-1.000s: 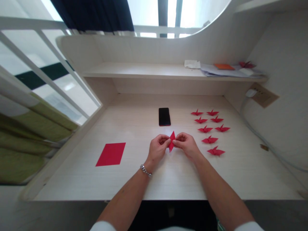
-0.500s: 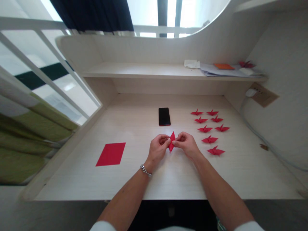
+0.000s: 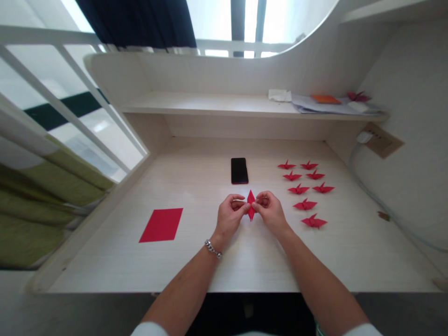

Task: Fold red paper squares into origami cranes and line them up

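Between my two hands is a piece of folded red origami paper (image 3: pixel 251 213), a narrow diamond with its points toward and away from me. My left hand (image 3: pixel 231 213) pinches its left side between thumb and fingers. On the opposite side my right hand (image 3: pixel 271 211) pinches it the same way. Both thumbs nearly meet at the paper's middle and cover part of it. To the right, several finished red paper cranes (image 3: pixel 305 204) stand in two columns. A flat red paper square (image 3: pixel 161 225) lies to the left.
Beyond my hands a black phone (image 3: pixel 239 171) lies on the white desk (image 3: pixel 196 168). The shelf (image 3: pixel 196 103) above holds white papers, an orange sheet (image 3: pixel 325 99) and a folded paper piece (image 3: pixel 358 96). A cable (image 3: pixel 371 191) runs from the wall socket (image 3: pixel 382 140) down the right side.
The folded paper has turned from a slight slant to nearly straight up and down. My fingers have shifted slightly, still pinching both its sides. The cranes and the square have stayed put.
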{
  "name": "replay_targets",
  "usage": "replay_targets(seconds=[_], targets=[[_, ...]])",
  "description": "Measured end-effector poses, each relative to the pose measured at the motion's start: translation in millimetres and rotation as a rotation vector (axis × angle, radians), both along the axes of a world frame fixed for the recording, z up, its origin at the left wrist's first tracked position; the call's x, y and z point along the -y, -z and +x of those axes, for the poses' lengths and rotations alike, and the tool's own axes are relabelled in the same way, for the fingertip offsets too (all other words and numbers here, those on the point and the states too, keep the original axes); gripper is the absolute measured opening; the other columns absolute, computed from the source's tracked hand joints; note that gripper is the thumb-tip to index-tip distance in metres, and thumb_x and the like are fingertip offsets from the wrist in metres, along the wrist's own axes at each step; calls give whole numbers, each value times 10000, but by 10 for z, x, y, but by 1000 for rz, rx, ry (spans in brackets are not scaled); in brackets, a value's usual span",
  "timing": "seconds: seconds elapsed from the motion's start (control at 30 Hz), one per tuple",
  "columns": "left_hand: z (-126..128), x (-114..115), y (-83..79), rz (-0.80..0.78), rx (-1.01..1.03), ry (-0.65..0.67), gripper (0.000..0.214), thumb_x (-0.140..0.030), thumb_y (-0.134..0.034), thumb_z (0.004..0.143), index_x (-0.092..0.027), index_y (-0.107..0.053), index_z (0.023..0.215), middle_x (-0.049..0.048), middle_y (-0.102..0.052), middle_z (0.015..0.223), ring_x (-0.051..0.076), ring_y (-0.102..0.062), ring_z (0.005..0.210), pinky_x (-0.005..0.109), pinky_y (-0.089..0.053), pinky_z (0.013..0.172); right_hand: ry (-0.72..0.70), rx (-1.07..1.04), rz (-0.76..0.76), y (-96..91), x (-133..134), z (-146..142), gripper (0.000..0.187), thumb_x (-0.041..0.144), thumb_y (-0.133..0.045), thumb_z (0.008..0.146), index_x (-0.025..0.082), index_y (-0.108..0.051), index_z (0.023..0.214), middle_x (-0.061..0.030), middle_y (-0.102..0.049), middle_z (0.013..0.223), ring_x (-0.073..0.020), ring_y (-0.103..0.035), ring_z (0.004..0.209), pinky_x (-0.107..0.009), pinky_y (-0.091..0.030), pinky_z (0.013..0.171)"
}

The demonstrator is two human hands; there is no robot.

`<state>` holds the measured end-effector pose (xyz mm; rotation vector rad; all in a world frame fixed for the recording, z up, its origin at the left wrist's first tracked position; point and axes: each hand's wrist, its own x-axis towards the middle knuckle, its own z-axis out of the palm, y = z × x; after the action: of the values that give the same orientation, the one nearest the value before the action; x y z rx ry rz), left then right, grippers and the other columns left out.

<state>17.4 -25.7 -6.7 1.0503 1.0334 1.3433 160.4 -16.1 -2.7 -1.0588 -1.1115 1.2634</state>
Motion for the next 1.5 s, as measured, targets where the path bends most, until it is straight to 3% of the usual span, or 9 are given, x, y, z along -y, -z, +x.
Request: replay_targets(seconds=[0.2, 0.37, 0.47, 0.67, 0.83, 1.17, 1.37, 1.5], targets=[[-39, 7, 16, 71, -116, -145, 370, -319, -783, 668, -152, -596, 940, 66, -724, 786, 189, -700, 723, 285, -547, 687, 81, 386, 201, 60, 24, -2, 125, 331, -704, 734, 230, -713, 808, -59, -686, 878, -215, -623, 805, -356, -494, 774], [-26, 23, 33, 114, -187, -98, 288, -348, -699, 763, -157, -664, 975, 98, -727, 948, 209, -697, 873, 320, -546, 808, -85, 165, 21, 100, -19, -21, 288, 414, -677, 753, 186, -728, 921, -79, -727, 871, -230, -662, 801, -365, -527, 759], [-15, 23, 29, 118, -214, -32, 297, -340, -690, 774, -160, -675, 1010, 102, -723, 978, 213, -692, 896, 331, -542, 830, -68, 103, -49, 117, -50, -7, 352, 441, -745, 673, 154, -715, 874, -84, -731, 825, -221, -667, 749, -338, -537, 702], [-70, -25, 17, 110, -292, -69, 354, -333, -742, 716, -153, -680, 1015, 89, -723, 889, 197, -683, 801, 308, -547, 736, -76, 1, -132, 104, -53, 1, 325, 442, -768, 625, 154, -713, 765, -40, -713, 698, -173, -643, 610, -303, -535, 621], [-97, -35, -8, 31, -208, 80, 245, -315, -735, 713, -128, -719, 872, 92, -730, 841, 185, -674, 735, 289, -541, 687, -134, -67, -208, 17, -14, 23, 313, 387, -811, 572, 151, -732, 761, -49, -721, 701, -195, -665, 635, -338, -554, 658], [-114, -6, -43, -86, 18, 141, 160, -206, -768, 642, -130, -714, 772, 45, -709, 700, 150, -651, 637, 269, -545, 624, -210, -197, -259, -30, 1, 123, 257, 225, -834, 527, 155, -730, 751, -40, -718, 697, -197, -685, 663, -358, -565, 696], [-128, -6, -66, 11, -117, 131, 117, -161, -740, 641, -139, -740, 756, 57, -723, 734, 159, -659, 665, 269, -545, 651, -258, -181, -283, -72, -3, 164, 220, 302, -789, 610, 139, -717, 739, -64, -711, 704, -210, -686, 675, -348, -567, 662], [-121, -4, -67, 29, -161, 143, 136, -177, -738, 654, -133, -749, 782, 80, -734, 778, 179, -675, 711, 296, -552, 710, -200, -93, -232, -54, -16, 161, 260, 282, -825, 554, 145, -700, 736, -36, -697, 672, -180, -665, 620, -327, -567, 630]])
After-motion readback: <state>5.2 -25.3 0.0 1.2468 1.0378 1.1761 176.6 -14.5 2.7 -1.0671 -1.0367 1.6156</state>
